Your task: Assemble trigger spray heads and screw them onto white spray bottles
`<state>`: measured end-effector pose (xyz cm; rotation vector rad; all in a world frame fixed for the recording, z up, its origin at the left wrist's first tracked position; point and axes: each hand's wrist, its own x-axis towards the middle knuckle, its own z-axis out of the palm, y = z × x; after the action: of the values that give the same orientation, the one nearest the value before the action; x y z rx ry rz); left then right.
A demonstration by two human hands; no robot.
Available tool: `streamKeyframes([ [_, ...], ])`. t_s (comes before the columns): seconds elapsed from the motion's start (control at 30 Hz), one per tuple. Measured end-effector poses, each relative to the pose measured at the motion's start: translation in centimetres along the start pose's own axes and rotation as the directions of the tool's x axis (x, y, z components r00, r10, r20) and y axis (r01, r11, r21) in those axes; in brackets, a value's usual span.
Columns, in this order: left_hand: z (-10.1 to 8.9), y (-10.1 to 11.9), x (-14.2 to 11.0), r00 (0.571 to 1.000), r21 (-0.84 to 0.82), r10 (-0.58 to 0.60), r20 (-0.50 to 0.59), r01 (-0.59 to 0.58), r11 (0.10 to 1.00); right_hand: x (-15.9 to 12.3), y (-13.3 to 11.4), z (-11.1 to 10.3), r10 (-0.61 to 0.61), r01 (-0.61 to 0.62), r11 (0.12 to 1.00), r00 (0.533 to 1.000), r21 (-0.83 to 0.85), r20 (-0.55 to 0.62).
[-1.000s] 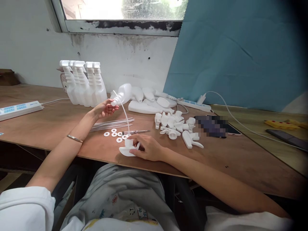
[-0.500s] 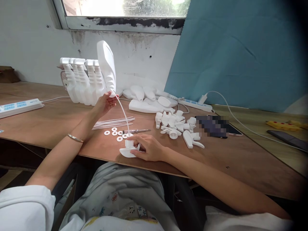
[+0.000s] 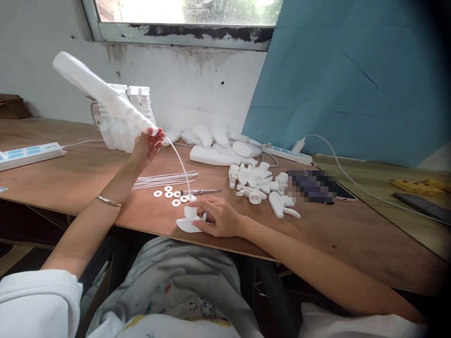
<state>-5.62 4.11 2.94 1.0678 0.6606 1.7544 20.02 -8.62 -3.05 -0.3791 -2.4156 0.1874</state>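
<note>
My left hand (image 3: 148,144) is closed round the neck of a white spray bottle (image 3: 102,94), which is raised and tilted with its base to the upper left. From near its mouth a thin white dip tube (image 3: 180,162) curves down to a white trigger sprayer head (image 3: 190,220). That sprayer head rests upside down at the table's front edge, gripped by my right hand (image 3: 218,217). Beside it lie several white ring washers (image 3: 175,203) and a screwdriver (image 3: 202,191). A bundle of white tubes (image 3: 164,179) lies just behind them.
Assembled spray bottles (image 3: 118,129) stand at the back left. Loose bottles (image 3: 220,154) lie in a pile at the back, with sprayer heads (image 3: 257,180) in front. Power strips (image 3: 33,156) sit on both sides. A phone (image 3: 343,191) lies at the right by a white cable (image 3: 340,164).
The bottle in my left hand has tipped from nearly upright over to the left, and that hand has shifted slightly left. My right hand and the sprayer head have stayed in place.
</note>
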Motion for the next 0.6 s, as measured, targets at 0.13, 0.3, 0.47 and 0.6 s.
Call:
streamKeyframes([
  [0.13, -0.42, 0.23, 0.11, 0.998, 0.038, 0.031, -0.047, -0.030, 0.999, 0.00, -0.12, -0.08, -0.037, 0.037, 0.999, 0.999, -0.011, -0.008],
  [0.3, -0.34, 0.14, 0.00, 0.998, 0.086, 0.038, -0.048, -0.033, 0.996, -0.08, -0.04, -0.08, -0.043, 0.043, 0.999, 0.999, -0.009, -0.004],
  [0.47, -0.17, -0.13, -0.15, 0.999, 0.157, 0.012, -0.044, -0.005, 0.988, -0.07, 0.02, -0.03, -0.056, 0.056, 0.998, 0.998, -0.004, -0.007],
  [0.6, -0.18, -0.20, -0.12, 0.999, 0.131, -0.007, -0.048, 0.013, 0.991, -0.09, 0.03, 0.01, -0.062, 0.062, 0.998, 0.998, -0.004, -0.004],
])
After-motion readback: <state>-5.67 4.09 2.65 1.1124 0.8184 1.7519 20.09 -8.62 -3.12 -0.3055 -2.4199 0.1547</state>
